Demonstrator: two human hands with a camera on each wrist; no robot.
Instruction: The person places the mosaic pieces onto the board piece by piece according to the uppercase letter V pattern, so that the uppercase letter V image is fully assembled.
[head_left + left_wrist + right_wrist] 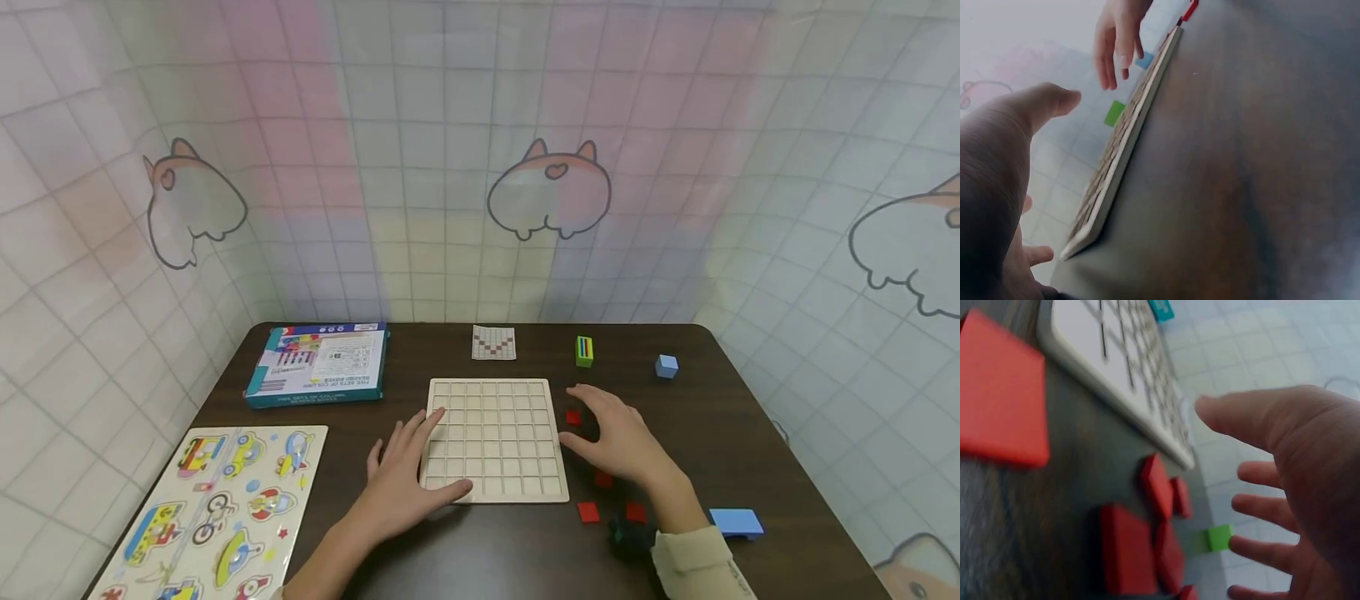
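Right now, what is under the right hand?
Red tiles lie below and beside the right hand. The head view shows one partly covered; whatever the hand fully covers cannot be seen there.

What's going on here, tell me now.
A person's left grip is spread at the left edge of a gridded wooden board, while the right grip hovers by its right edge, holding nothing, near loose red tiles. Every visible square of the board is bare. A small patterned card lies beyond it.
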